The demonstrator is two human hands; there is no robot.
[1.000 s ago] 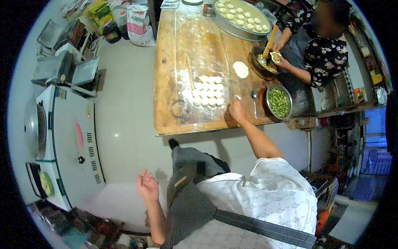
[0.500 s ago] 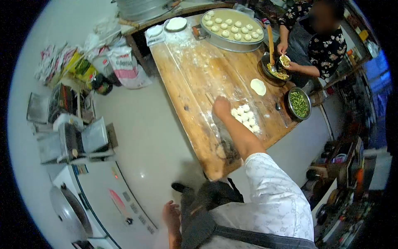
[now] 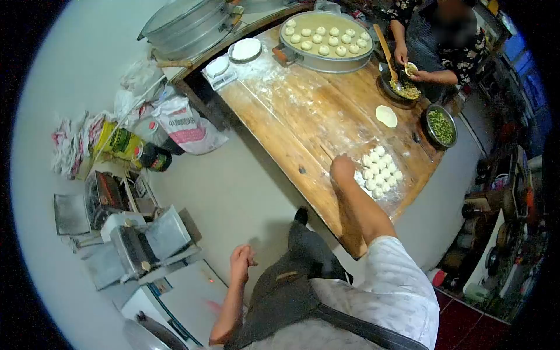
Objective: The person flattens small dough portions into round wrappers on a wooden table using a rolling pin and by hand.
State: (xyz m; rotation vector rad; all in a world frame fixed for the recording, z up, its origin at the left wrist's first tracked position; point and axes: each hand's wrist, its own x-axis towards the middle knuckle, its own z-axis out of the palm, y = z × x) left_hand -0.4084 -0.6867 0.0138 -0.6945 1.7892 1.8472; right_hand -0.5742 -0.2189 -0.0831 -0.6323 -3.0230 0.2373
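My right hand [image 3: 343, 169] is closed on a thin wooden rolling pin [image 3: 327, 153], whose end sticks out past the fingers over the floured tabletop. Just right of that hand lies a cluster of small white dough pieces [image 3: 382, 173]. Beyond them rests a flat round dough wrapper [image 3: 386, 116]. My left hand [image 3: 242, 259] hangs in the air beside my body, away from the table, its fingers loosely bent and apart with nothing seen in them.
A co-worker's hands [image 3: 415, 71] hold a filled wrapper above a bowl of filling [image 3: 399, 91]. A bowl of chopped greens [image 3: 441, 126] stands nearby. Steamer tray [image 3: 326, 61] with several buns, flour bowl [image 3: 245, 51] and scale [image 3: 220, 80] sit at the far side of the wooden table [image 3: 280, 131].
The view has turned, shifting the table rightward. My left hand has come up higher beside my body, and its fingers are more bent. My right hand stays on the rolling pin beside the dough pieces.
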